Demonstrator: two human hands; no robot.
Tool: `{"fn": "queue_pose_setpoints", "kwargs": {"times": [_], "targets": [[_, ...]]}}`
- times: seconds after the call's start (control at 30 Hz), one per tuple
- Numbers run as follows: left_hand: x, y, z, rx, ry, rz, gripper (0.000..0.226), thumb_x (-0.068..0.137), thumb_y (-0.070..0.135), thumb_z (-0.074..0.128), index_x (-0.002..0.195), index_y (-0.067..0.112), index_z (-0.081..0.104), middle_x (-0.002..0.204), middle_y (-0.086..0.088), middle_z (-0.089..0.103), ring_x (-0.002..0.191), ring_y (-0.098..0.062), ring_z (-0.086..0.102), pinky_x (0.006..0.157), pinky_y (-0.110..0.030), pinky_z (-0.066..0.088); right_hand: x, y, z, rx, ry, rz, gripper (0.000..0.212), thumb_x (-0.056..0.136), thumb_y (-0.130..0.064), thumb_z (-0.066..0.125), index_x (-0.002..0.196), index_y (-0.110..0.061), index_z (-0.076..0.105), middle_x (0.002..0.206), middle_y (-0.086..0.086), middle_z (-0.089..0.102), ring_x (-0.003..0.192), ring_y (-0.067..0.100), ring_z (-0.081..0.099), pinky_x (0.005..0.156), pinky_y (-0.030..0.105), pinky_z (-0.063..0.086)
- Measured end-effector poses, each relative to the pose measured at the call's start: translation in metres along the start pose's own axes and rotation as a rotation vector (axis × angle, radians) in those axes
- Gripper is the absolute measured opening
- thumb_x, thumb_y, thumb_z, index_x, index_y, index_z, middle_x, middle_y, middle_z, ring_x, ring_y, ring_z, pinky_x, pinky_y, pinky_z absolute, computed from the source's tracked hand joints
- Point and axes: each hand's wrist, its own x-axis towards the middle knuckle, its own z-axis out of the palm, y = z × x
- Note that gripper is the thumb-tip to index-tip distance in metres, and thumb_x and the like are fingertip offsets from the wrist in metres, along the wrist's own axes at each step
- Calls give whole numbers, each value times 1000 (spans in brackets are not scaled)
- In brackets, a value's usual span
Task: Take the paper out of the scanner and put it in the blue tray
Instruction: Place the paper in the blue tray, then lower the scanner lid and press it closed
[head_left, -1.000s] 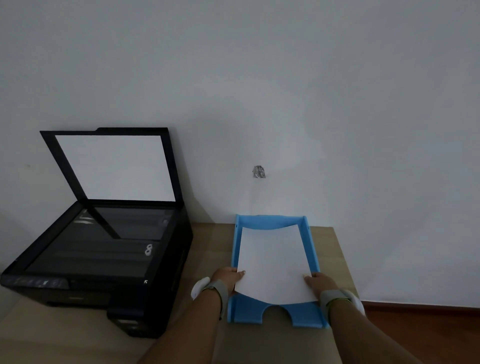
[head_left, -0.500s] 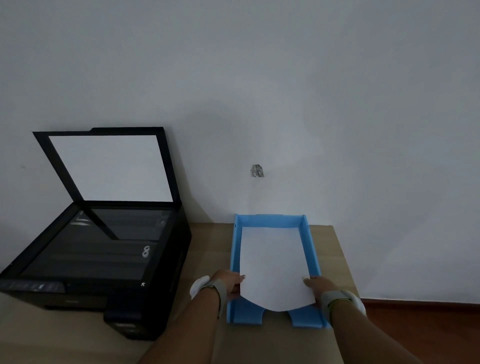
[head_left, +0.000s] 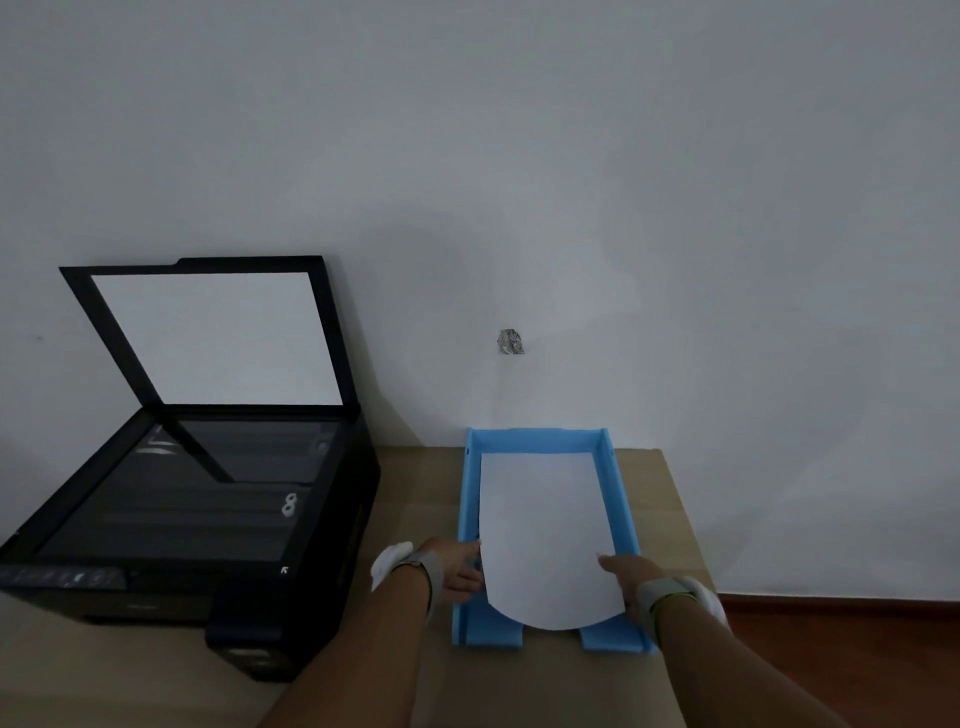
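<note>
**Sheet over the tray, near edge still bowed between two grips**

I see the paper (head_left: 545, 530) lying with its long axis running away from me, in line with the long axis of the blue tray (head_left: 621, 525). Its far edge sits flat on the tray floor, just short of the tray's back wall. Its near edge bulges toward me in a curve and overhangs the cut-out in the tray's front lip, so I judge the sheet to be flexed rather than fully settled.

My left hand (head_left: 457, 569) pinches the sheet's near left edge, with the fingers at the tray's left wall. My right hand (head_left: 626, 574) pinches the near right edge, with the thumb lying on top of the sheet. Each grip is thus clenched on the paper. Both sit at the near end, on opposite sides, about equally close to it; the whole sheet extends forward from them.

The coming move turns on this relation: the sheet lies ahead of both grips and between the side walls, so I judge that spreading the hands slightly and letting go would drop the near edge flat. The risk, as I judge it, is an uneven release that skews the sheet against one wall.

The scanner (head_left: 171, 514) stands on the bench (head_left: 415, 483) to the left, well apart from the tray, with its lid (head_left: 208, 338) raised and its glass bare.
</note>
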Motion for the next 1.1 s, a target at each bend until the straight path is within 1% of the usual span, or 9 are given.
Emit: {"fn": "queue_pose_setpoints", "kwargs": {"times": [0.2, 0.3, 0.4, 0.47, 0.63, 0.77, 0.9, 1.0, 1.1], "targets": [[-6, 2, -6, 39, 6, 19, 49, 94, 35, 54, 129, 1, 48, 111, -19, 66, 86, -23, 66, 85, -37, 54, -7, -7, -1, -59, 9, 15, 17, 95, -25, 54, 100, -10, 61, 114, 11, 46, 103, 17, 42, 77, 25, 43], [-8, 2, -8, 68, 13, 20, 49, 96, 34, 51, 130, 0, 46, 125, -20, 62, 89, -23, 65, 84, -36, 53, -4, -7, 1, -34, 42, -10, 46, 92, -22, 59, 126, 8, 50, 126, 23, 55, 114, 28, 54, 101, 36, 44], [-8, 1, -11, 100, 22, 39, 47, 95, 35, 51, 128, 1, 49, 125, -19, 62, 92, -24, 65, 85, -37, 54, -10, -7, 4, -80, 57, -4, 24, 93, -22, 61, 82, -2, 54, 84, 15, 57, 75, 29, 55, 76, 35, 48], [-9, 1, -12, 119, 19, 48, 48, 95, 36, 51, 127, 1, 50, 125, -19, 62, 88, -22, 65, 86, -37, 54, -12, -7, 2, -149, 69, 10, 39, 94, -25, 58, 63, -14, 37, 67, 4, 38, 57, 15, 36, 58, 25, 36], [-10, -1, -15, 138, 14, 68, 52, 95, 38, 50, 132, 0, 47, 131, -21, 58, 95, -26, 62, 85, -37, 53, -23, -10, 3, -289, 60, -16, 22, 95, -21, 56, 80, -7, 48, 76, 4, 44, 69, 19, 48, 70, 25, 43], [-17, -3, -15, 122, -7, 67, 54, 95, 37, 52, 134, 0, 45, 135, -21, 55, 97, -27, 62, 92, -39, 52, -39, -15, 2, -449, 92, -55, 44, 97, -29, 50, 60, -16, 30, 63, -1, 27, 54, 9, 25, 50, 17, 24], [-25, 3, -12, 62, -18, 62, 54, 97, 27, 50, 142, -1, 35, 148, -22, 38, 129, -35, 47, 110, -44, 40, -50, -25, -1, -633, 106, -90, 47, 99, -32, 45, 59, -18, 26, 64, -2, 26, 54, 8, 24, 50, 16, 21], [-33, 9, -10, 60, -5, 79, 54, 100, 23, 43, 146, 0, 26, 154, -21, 29, 139, -36, 35, 114, -45, 33, -57, -31, 3, -728, 60, -108, 34, 99, -31, 45, 67, -17, 41, 81, 4, 48, 69, 16, 45, 62, 20, 33], [-46, 12, -10, 78, 21, 94, 55, 101, 23, 41, 147, -1, 22, 154, -20, 28, 140, -34, 34, 115, -44, 31, -75, -38, 10, -907, 41, -147, 37, 99, -38, 40, 113, -8, 56, 134, 14, 55, 111, 26, 54, 81, 24, 34]]}}
